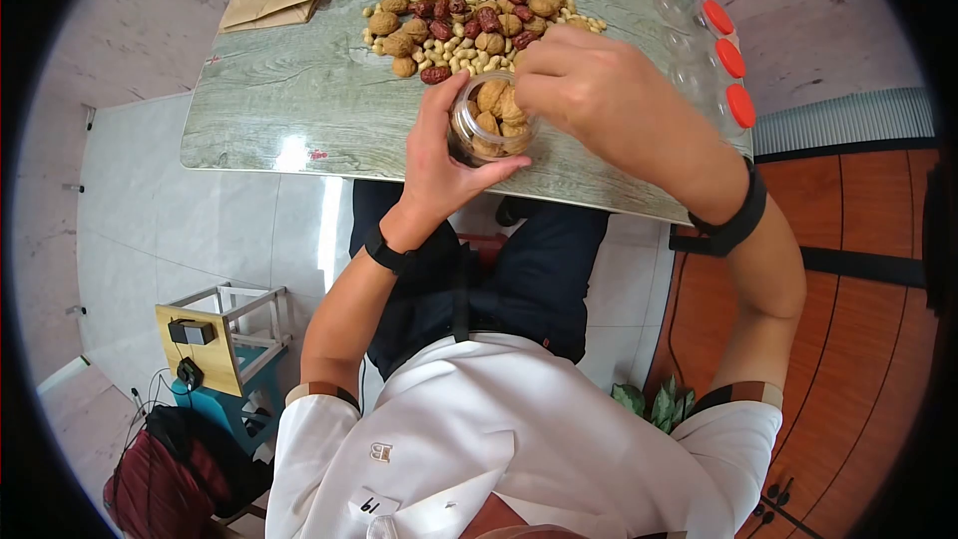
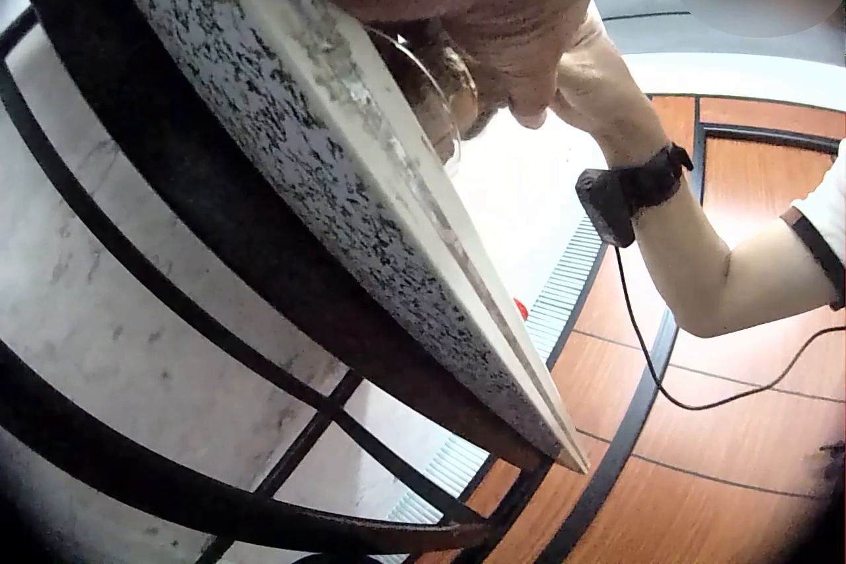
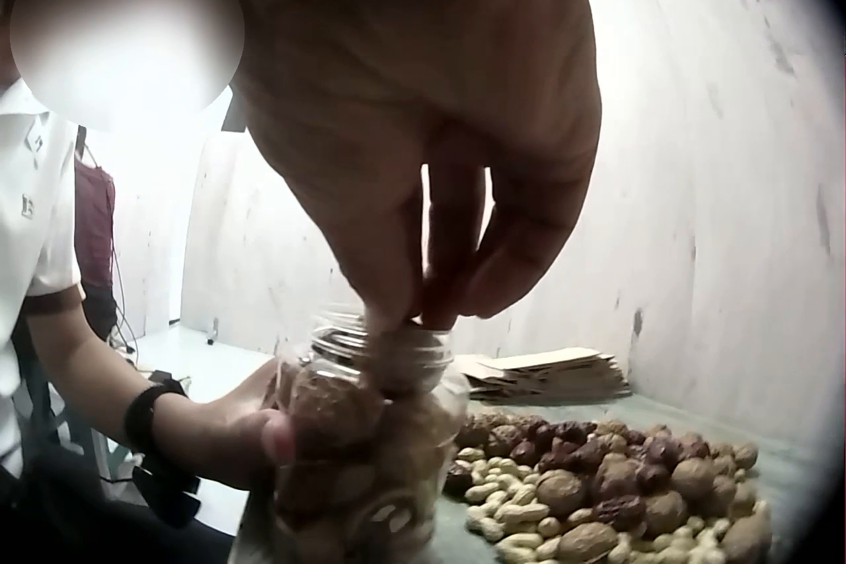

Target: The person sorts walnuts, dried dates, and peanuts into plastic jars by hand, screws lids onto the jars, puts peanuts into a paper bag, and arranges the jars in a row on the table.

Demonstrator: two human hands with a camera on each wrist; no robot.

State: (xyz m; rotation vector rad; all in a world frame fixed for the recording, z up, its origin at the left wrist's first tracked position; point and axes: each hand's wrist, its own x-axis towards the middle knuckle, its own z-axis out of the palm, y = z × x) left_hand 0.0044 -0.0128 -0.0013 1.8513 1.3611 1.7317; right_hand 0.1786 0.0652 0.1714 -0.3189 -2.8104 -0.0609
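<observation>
A clear plastic jar [image 1: 472, 130] with several walnuts inside stands at the table's near edge, its mouth uncovered. My left hand [image 1: 436, 155] grips it from the side, thumb along the near side and fingers round the far side. Over the jar's mouth, my right hand [image 1: 579, 85] points its fingers down. In the right wrist view, its thumb and fingertips [image 3: 384, 306] pinch a brown walnut [image 3: 405, 363] right at the rim. Behind the jar lies a pile of walnuts [image 1: 383, 23], red dates [image 1: 487, 20] and peanuts [image 1: 486, 61].
Along the table's right edge stand several clear jars with red lids [image 1: 729, 58]. Brown paper bags [image 1: 261, 5] lie at the back left of the table [image 1: 259, 100]. A small wooden stool [image 1: 205, 344] with a black device on it stands on the floor at left.
</observation>
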